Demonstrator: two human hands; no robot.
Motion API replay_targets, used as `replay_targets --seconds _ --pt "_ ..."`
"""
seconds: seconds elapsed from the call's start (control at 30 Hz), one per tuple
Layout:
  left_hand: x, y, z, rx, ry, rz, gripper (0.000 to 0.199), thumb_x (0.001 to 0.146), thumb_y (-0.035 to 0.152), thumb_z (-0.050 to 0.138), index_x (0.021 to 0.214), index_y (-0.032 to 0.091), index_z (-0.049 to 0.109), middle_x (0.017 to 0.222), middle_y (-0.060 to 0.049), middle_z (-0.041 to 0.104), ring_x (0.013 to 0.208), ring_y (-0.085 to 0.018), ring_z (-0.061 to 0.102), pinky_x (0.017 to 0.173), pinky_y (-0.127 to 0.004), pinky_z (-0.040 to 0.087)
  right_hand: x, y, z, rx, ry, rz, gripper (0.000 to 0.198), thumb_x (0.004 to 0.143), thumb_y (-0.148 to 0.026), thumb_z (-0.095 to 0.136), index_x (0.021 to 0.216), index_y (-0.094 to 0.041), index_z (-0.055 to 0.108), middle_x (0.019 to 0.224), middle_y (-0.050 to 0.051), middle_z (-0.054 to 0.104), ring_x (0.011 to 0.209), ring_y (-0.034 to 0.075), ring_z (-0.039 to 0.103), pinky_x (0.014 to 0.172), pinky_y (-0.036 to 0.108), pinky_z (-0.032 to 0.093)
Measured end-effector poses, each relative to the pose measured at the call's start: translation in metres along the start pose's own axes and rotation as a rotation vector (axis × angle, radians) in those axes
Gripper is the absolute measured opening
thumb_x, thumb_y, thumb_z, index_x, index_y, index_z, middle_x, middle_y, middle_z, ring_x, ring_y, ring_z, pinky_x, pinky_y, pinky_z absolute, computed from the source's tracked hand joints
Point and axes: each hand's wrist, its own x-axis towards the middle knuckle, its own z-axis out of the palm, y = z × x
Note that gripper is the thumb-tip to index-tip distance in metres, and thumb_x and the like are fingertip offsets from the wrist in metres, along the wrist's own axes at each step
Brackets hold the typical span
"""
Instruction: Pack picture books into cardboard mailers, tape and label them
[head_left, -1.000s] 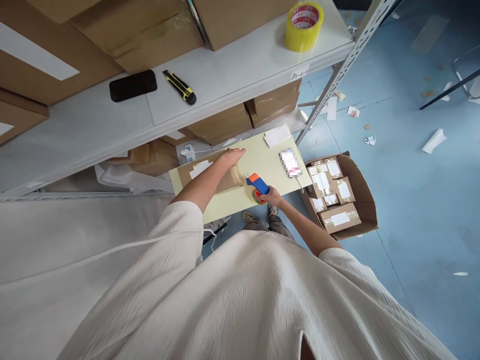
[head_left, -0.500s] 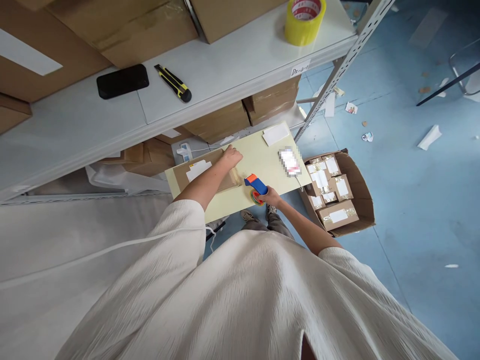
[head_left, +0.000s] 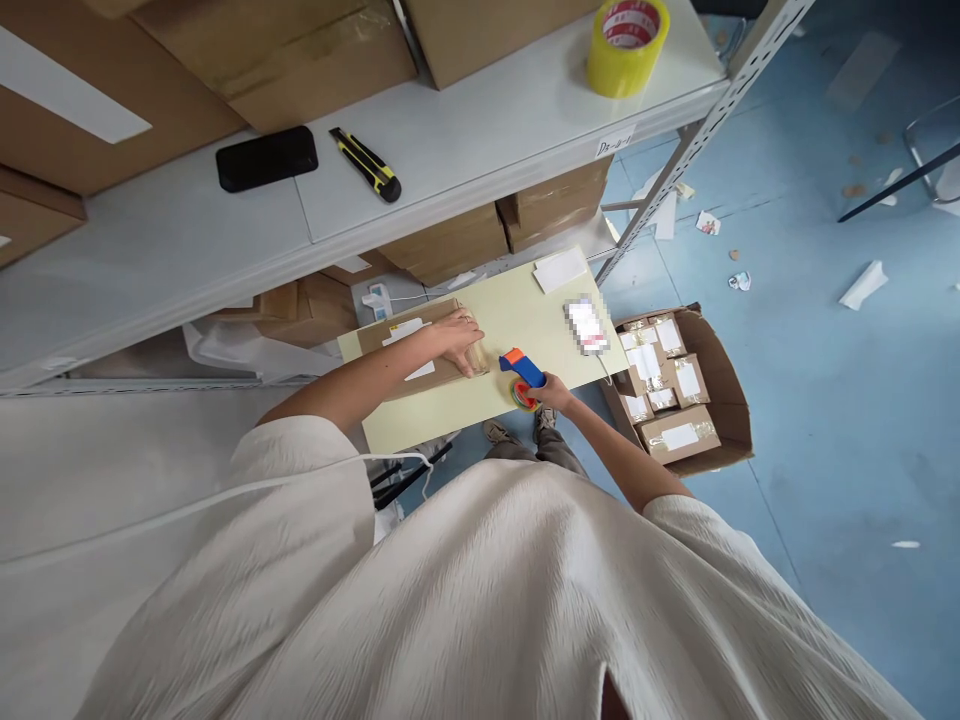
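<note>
A flat cardboard box point(head_left: 375, 337) with white labels on top lies on the pale yellow board point(head_left: 517, 297). My left hand point(head_left: 459, 338) rests over its right end, with thumb and fingers apart on the taped edge. In my right hand point(head_left: 553, 392) is a blue and orange tape dispenser point(head_left: 531, 371), gripped at its lower end. A tape roll point(head_left: 523, 394) in the dispenser shows near the board's front edge. To the right of the box, the dispenser is apart from it.
A black phone point(head_left: 267, 158), a utility knife point(head_left: 365, 165) and a yellow tape roll point(head_left: 628, 50) lie on the grey shelf point(head_left: 450, 140). White paper point(head_left: 560, 269) and a blurred-out device point(head_left: 586, 325) are on the board. An open carton point(head_left: 731, 400) holds several small boxes.
My left hand has gone from closed at the box's far edge to spread over its right end, and the left elbow has swung outward. My right hand still holds the tape dispenser.
</note>
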Motion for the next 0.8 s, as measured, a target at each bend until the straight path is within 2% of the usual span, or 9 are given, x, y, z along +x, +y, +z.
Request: replay_targets --seconds 0.1,0.23,0.4,0.5,0.6,0.7,0.8 --pt "-0.008 -0.009 0.001 0.042 0.028 -0.020 0.088 0.073 0.084 0.082 0.133 0.020 0.086 0.138 -0.020 0.081 0.141 -0.042 0.063 0.135 -0.052 0.026 0.002 -0.012 -0.004 0.076 -0.001 0.015 0.038 0.066 -0.028 0.092 0.097 -0.021 0.072 0.084 0.001 0.073 0.084 0.021 0.067 0.070 0.029 0.052" --pt "-0.011 -0.015 0.002 -0.005 0.111 -0.140 0.076 0.077 0.081 0.080 0.129 0.026 0.087 0.137 -0.015 0.082 0.144 -0.040 0.062 0.135 -0.053 0.026 0.011 -0.032 -0.009 0.121 -0.054 -0.005 0.036 0.065 -0.034 0.091 0.092 -0.020 0.071 0.075 0.000 0.067 0.079 0.019 0.061 0.069 0.029 0.048" --pt "-0.015 0.001 0.005 -0.076 0.258 -0.214 0.059 0.091 0.063 0.077 0.136 0.026 0.084 0.146 -0.014 0.078 0.153 -0.038 0.057 0.141 -0.057 0.021 0.028 -0.044 -0.015 0.063 -0.056 -0.021 0.034 0.067 -0.038 0.089 0.089 -0.020 0.070 0.074 -0.001 0.065 0.076 0.017 0.057 0.068 0.029 0.043" --pt "-0.022 0.020 0.011 -0.118 0.354 -0.180 0.057 0.100 0.048 0.070 0.151 0.023 0.076 0.162 -0.017 0.069 0.162 -0.037 0.050 0.144 -0.056 0.022 0.036 -0.041 -0.018 0.028 -0.029 -0.004 0.036 0.066 -0.039 0.090 0.090 -0.020 0.071 0.075 0.000 0.067 0.077 0.018 0.058 0.068 0.030 0.043" --pt "-0.032 0.036 0.019 -0.125 0.397 -0.156 0.069 0.105 0.047 0.064 0.168 0.019 0.062 0.180 -0.019 0.051 0.174 -0.037 0.036 0.147 -0.058 0.018 0.040 -0.035 -0.021 0.025 -0.031 0.002 0.039 0.065 -0.042 0.091 0.091 -0.020 0.072 0.077 0.000 0.067 0.077 0.018 0.058 0.068 0.030 0.042" --pt "-0.038 0.041 0.027 -0.125 0.373 -0.120 0.078 0.106 0.049 0.062 0.176 0.016 0.050 0.187 -0.019 0.040 0.179 -0.035 0.027 0.148 -0.058 0.012 0.040 -0.030 -0.024 0.035 -0.036 0.002 0.042 0.064 -0.044 0.090 0.093 -0.020 0.072 0.078 0.000 0.067 0.077 0.018 0.058 0.069 0.031 0.041" --pt "-0.035 0.039 0.033 -0.138 0.395 -0.143 0.075 0.111 0.046 0.052 0.179 0.014 0.045 0.189 -0.019 0.038 0.180 -0.034 0.025 0.149 -0.059 0.010 0.040 -0.029 -0.023 0.055 -0.049 0.005 0.042 0.063 -0.045 0.090 0.092 -0.021 0.071 0.077 -0.001 0.064 0.078 0.018 0.056 0.069 0.031 0.041"
